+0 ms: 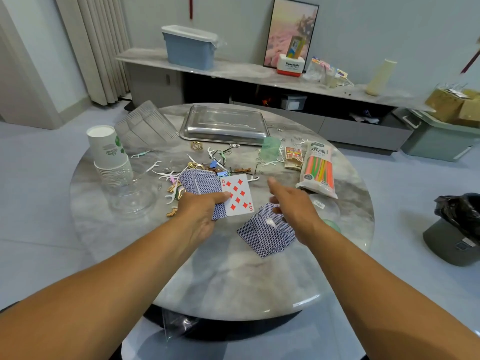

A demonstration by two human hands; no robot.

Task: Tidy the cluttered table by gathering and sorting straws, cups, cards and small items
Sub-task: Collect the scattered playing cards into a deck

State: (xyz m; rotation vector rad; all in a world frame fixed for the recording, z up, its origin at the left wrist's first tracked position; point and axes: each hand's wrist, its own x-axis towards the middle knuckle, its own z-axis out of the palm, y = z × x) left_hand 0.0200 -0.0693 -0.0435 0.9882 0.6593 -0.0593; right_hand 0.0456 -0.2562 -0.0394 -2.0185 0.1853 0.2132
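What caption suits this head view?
Left hand holds fanned cards; right hand hovers open over loose cards.

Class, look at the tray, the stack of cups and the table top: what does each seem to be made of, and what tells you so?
Tray: looks like polished metal, with mirror-like glints. Cups: apparently paper, matte white with a green print and thin stacked rims. Table: probably marble or a stone-look slab, grey veined and glossy, with light reflections at its edge.

Soft even light, wide-angle edge distortion
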